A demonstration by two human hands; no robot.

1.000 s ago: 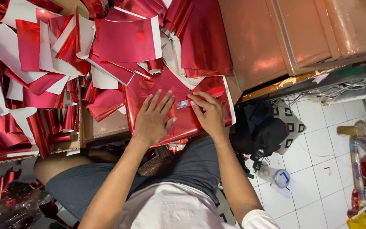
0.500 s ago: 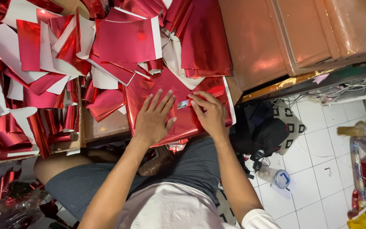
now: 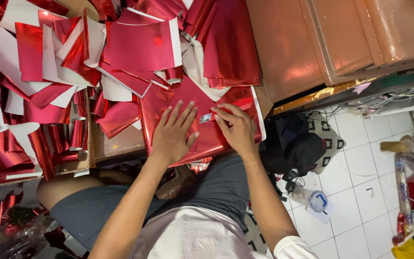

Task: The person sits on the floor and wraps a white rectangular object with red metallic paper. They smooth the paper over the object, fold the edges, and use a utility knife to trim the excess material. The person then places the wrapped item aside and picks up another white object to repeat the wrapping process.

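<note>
White tiled floor (image 3: 360, 192) on the right, cluttered: black bag (image 3: 298, 148), tape roll (image 3: 318, 200), cables. Person seated, grey shorts, work on the lap.

Near: folded red foil sheet (image 3: 207, 139) lies across the lap, shiny side up. Left hand (image 3: 172, 134) is flat on it, fingers spread, pinning it down, gripping nothing. Right hand (image 3: 235, 127) is curled, fingertips pinching at a small silvery piece (image 3: 206, 117), probably tape or a label (too small to tell), sitting on the foil between the two hands.

Further: shallow cardboard box (image 3: 116, 144) behind the sheet, then a big loose heap of red foil offcuts (image 3: 73, 72) with white backs showing. Brown cabinet (image 3: 322, 43) top right.

Risks, as I judge it: foil is slick, so the sheet could slide off the lap if the flat hand lifts. Small piece could stick crooked or crease the foil if pressed unevenly. Heap is close enough to spill onto the work.
</note>
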